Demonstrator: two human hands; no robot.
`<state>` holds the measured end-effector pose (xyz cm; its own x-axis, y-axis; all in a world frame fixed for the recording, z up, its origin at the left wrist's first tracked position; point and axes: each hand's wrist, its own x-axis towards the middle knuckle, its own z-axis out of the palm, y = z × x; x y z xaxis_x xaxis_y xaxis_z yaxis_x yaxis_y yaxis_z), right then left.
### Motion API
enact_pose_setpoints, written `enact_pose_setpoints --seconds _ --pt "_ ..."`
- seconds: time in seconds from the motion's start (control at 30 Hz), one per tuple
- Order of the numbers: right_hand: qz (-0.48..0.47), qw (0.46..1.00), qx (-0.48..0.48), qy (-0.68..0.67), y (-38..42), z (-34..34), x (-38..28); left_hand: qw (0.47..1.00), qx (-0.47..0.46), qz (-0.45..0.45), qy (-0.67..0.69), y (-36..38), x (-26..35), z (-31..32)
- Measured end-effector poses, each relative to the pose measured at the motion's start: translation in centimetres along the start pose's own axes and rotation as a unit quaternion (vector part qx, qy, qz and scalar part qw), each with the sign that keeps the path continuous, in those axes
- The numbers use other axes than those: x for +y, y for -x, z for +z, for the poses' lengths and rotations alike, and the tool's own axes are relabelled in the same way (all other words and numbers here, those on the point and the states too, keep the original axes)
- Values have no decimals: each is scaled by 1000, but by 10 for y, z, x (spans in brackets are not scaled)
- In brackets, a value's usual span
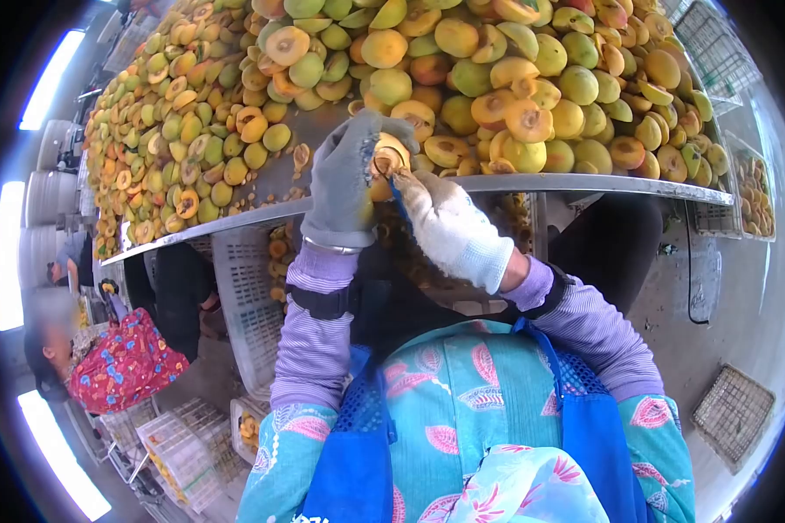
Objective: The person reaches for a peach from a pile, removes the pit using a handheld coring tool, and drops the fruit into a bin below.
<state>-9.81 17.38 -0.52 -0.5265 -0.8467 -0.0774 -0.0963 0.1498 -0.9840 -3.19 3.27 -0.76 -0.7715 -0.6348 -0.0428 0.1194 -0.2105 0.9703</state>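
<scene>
Floral cloth [532, 484]: pale and pink-printed, nearest the lens at 5 o'clock, its lower end cut off by the frame, over a turquoise leaf-print top [445, 410] at 6 o'clock.

Fruit in hand: one orange-yellow fruit [391, 153], just above centre at 12 o'clock, held over the near rim of a metal table [584, 182].

Left hand: gray-gloved and at 11 o'clock, the left hand [342, 187] curls around the fruit's left side, fingers closed on it with little gap.

Right hand: white-gloved and at 2 o'clock, the right hand [453, 227] meets the fruit's lower right with thumb and fingers bunched narrow.

Blue strip: a slim blue strip [399, 202] shows along the white glove's left edge; whether the fingers close around it, and what it is, cannot be told.

Hidden: the gray glove covers the fruit's left side, and both palms are turned from view.

Heap: yellow, green and orange fruit [532, 83], some halved, spreads from 10 to 2 o'clock, cut off at the top.

Shadow: below the table, a white crate [242, 301] at 8 o'clock sits partly covered.
</scene>
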Motion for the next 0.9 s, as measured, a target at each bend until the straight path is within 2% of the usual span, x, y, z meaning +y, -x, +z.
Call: enact_pose_setpoints --seconds 0.03,0.07,0.1,0.13,0.17,0.23,0.27,0.3,0.33,0.37,0.4,0.43,0.47,0.5,0.53,0.57,0.6,0.63,0.67,0.7,0.77,0.83,0.87,0.9 --pt "-1 1000 -3 0 0 5 2 999 -20 -28 25 0 2 2" --pt "77 995 2 -70 1 12 5 999 -17 -27 25 2 0 3" --pt "152 979 8 -137 2 18 4 998 -11 35 -47 5 -2 6" --pt "248 939 0 -238 5 18 -13 988 -6 97 -118 4 -3 9" --pt "247 939 1 -238 5 22 -2 988 -7 98 -118 3 -3 12" --pt "119 966 18 -227 4 33 23 999 24 -29 -25 2 -2 15" --pt "172 935 9 -311 7 36 24 999 26 -34 -27 2 0 11" --pt "173 934 8 -312 9 30 14 993 -48 -46 -93 -4 3 6" --pt "222 902 -40 -368 13 21 3 978 -123 -56 -157 -10 7 3" --pt "270 862 -88 -421 14 15 -3 979 -122 -56 -156 -16 12 3" --pt "269 863 -89 -418 12 16 4 962 -194 -60 -185 -22 18 5" --pt "267 798 -144 -521 11 20 16 939 -264 -66 -212 -26 22 5" --pt "260 718 -194 -616 11 23 24 939 -265 -65 -211 -33 24 5" --pt "260 720 -192 -614 11 21 20 890 -347 94 -281 -42 25 5" --pt "221 666 -213 -680 9 20 15 806 -413 249 -343 -46 28 5" --pt "179 604 -233 -741 8 19 8 805 -412 248 -347 -38 25 8" --pt "187 614 -222 -734 8 14 2 922 -323 130 -168 -23 17 14" --pt "199 616 -239 -723 7 10 7 977 -214 6 23 -15 8 16" --pt "205 664 -235 -680 10 7 10 976 -217 -38 0 -19 -3 7" --pt "217 709 -230 -630 15 4 13 976 -212 -38 9 -20 -3 6" --pt "228 700 -235 -635 20 9 21 933 -274 -36 -231 -19 4 4" --pt "223 690 -246 -643 16 13 19 928 -286 -2 -237 -15 6 5" --pt "206 610 -275 -714 15 16 16 969 -234 -62 -43 -6 2 9" --pt "186 521 -300 -777 13 18 14 966 -171 -119 154 -1 -4 12"
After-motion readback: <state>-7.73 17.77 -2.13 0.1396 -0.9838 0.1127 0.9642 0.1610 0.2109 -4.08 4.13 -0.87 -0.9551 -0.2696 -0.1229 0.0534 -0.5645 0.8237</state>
